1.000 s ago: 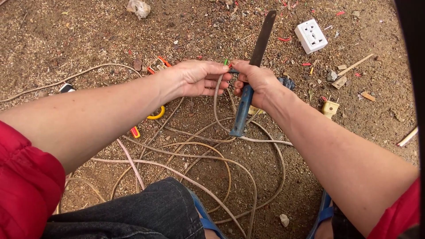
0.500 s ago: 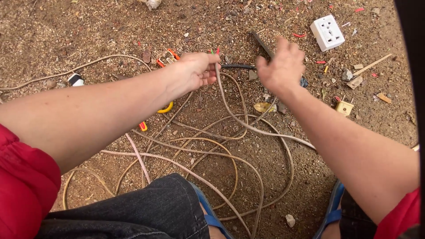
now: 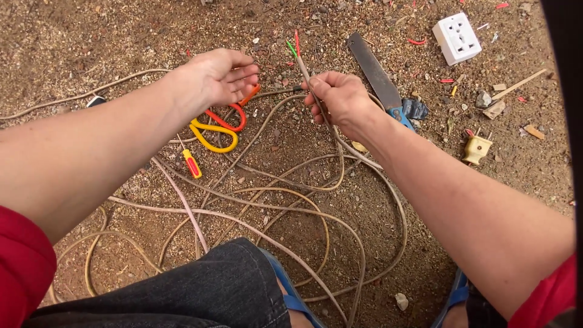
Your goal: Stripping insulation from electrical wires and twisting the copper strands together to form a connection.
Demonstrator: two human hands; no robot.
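On bare dirt ground [image 3: 73, 36], seated person, cable loops spread before knees.

Right hand [image 3: 340, 97] closed around cable [image 3: 306, 73] near its end, tip raised toward 12 o'clock so red and green cores stand clear of dirt.

Left hand [image 3: 218, 76] open, fingers loosely curled, empty, hovering just over scissors [image 3: 215, 130] at its 6 o'clock.

Knife [image 3: 376, 76] flat on ground at 1 o'clock of right hand, close by.

Socket [image 3: 456, 38] at 2 o'clock, apart; plug [image 3: 477, 149] at 4 o'clock; small screwdriver [image 3: 191, 163] below scissors.

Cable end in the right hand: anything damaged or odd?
Yes. The cable held in the right hand has its outer sheath gone at the tip, with red and green inner wires sticking out bare. Red insulation scraps litter the dirt.
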